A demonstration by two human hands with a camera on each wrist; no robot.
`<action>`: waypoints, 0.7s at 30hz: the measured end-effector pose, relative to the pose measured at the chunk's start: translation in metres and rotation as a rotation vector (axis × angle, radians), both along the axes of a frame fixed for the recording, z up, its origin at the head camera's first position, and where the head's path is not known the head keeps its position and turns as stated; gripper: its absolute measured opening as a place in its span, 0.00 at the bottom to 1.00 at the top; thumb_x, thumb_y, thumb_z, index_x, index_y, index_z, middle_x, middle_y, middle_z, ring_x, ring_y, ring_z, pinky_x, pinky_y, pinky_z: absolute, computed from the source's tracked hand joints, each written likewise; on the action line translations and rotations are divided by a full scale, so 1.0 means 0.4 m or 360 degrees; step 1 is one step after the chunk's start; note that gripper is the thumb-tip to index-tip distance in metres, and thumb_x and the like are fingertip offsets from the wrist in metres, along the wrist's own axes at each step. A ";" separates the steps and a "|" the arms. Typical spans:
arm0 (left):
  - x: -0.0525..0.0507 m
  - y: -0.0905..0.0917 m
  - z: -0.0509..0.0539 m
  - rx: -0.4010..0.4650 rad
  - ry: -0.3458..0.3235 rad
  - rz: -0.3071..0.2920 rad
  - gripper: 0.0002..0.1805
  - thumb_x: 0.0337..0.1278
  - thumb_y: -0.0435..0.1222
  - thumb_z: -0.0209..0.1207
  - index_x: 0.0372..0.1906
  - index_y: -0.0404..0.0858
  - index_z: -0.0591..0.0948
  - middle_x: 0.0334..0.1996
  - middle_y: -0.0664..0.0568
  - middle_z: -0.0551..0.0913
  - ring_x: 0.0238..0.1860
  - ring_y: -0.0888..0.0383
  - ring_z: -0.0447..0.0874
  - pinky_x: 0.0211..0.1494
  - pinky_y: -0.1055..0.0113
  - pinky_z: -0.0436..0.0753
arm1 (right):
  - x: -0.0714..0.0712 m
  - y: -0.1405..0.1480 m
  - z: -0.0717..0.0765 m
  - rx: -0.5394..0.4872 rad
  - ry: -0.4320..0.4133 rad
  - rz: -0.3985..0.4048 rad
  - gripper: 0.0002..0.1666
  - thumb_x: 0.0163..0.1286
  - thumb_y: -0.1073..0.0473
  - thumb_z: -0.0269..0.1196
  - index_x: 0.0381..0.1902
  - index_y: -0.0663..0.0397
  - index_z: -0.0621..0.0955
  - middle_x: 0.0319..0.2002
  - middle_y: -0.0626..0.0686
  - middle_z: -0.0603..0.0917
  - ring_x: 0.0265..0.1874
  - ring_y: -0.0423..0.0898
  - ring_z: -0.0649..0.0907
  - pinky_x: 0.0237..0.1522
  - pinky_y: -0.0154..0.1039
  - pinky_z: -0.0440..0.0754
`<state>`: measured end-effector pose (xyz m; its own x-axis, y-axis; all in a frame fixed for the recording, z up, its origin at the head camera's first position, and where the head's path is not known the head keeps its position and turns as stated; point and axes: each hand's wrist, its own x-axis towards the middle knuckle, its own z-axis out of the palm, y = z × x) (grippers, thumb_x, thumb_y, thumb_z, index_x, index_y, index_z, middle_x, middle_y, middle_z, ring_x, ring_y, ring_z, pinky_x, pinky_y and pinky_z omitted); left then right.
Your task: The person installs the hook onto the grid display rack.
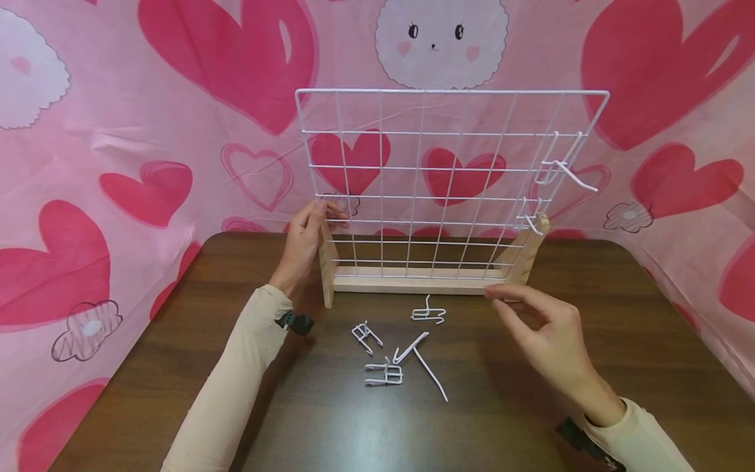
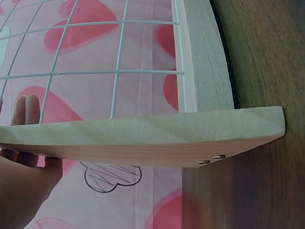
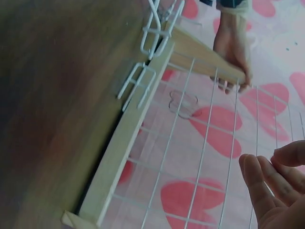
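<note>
A pink cloth (image 1: pixel 47 167) printed with hearts hangs at my far left and runs behind everything. My left sleeve (image 1: pixel 242 367) is pale, with a black band (image 1: pixel 295 322) at the wrist. My left hand (image 1: pixel 302 246) grips the left upright (image 1: pixel 328 282) near its top, fingers bent round the wood to the grid side. From there the base bar (image 1: pixel 413 287) runs right along the brown table (image 1: pixel 489 426), and the white grid (image 1: pixel 451 91) stands above it, between the uprights.

In front of the bar four white hooks lie loose on the table. The leftmost hook (image 1: pixel 361 332) lies aslant; the lowest hook (image 1: pixel 394 374) is just right of and below it; the long hook (image 1: pixel 432 375) points its prong down to the right; the back hook (image 1: pixel 426 316) is nearest the bar.

On the right, the lower hung hook (image 1: pixel 532 226) is on the grid beside the right upright (image 1: pixel 529 255), and the upper hung hook (image 1: pixel 577 176) is higher, near the grid's right edge. My right hand (image 1: pixel 551 341) is free, fingers loosely bent, thumb parted from the index finger; I can't tell whether the fingertips touch the bar's end
</note>
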<state>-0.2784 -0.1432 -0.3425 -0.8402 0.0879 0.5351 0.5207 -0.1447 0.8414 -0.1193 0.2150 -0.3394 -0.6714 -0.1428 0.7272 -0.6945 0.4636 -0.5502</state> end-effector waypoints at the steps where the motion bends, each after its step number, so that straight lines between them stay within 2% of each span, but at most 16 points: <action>1: 0.000 0.000 0.000 -0.0002 0.0002 0.0005 0.22 0.79 0.42 0.45 0.47 0.24 0.77 0.39 0.42 0.85 0.45 0.30 0.81 0.61 0.38 0.75 | -0.001 0.000 -0.008 0.0007 -0.0008 0.0009 0.23 0.50 0.84 0.68 0.43 0.61 0.87 0.38 0.57 0.89 0.38 0.35 0.86 0.40 0.22 0.81; 7: -0.001 0.001 -0.001 0.0000 -0.0001 0.0015 0.22 0.79 0.43 0.45 0.47 0.24 0.77 0.39 0.43 0.85 0.45 0.31 0.81 0.59 0.37 0.76 | 0.007 -0.014 -0.036 0.0080 -0.0147 0.0050 0.22 0.55 0.78 0.70 0.45 0.53 0.87 0.40 0.50 0.89 0.40 0.37 0.87 0.42 0.23 0.81; 14: -0.003 0.002 -0.002 0.0014 -0.0024 0.0026 0.23 0.79 0.43 0.46 0.46 0.24 0.77 0.38 0.43 0.85 0.44 0.36 0.84 0.60 0.39 0.76 | 0.009 -0.037 -0.061 0.0185 -0.0355 0.0207 0.18 0.61 0.74 0.68 0.45 0.48 0.86 0.41 0.43 0.89 0.40 0.42 0.87 0.42 0.28 0.83; 21: -0.001 0.002 -0.001 0.0015 -0.0031 0.0019 0.22 0.79 0.43 0.45 0.47 0.24 0.77 0.39 0.41 0.85 0.44 0.37 0.84 0.61 0.39 0.76 | 0.015 -0.062 -0.085 0.0300 -0.0429 0.0337 0.16 0.63 0.70 0.68 0.45 0.46 0.86 0.42 0.43 0.88 0.42 0.40 0.86 0.42 0.39 0.87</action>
<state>-0.2789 -0.1426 -0.3429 -0.8514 0.0732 0.5193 0.5059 -0.1464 0.8501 -0.1133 0.1902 -0.3734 -0.7762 -0.4129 0.4764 -0.6277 0.4360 -0.6449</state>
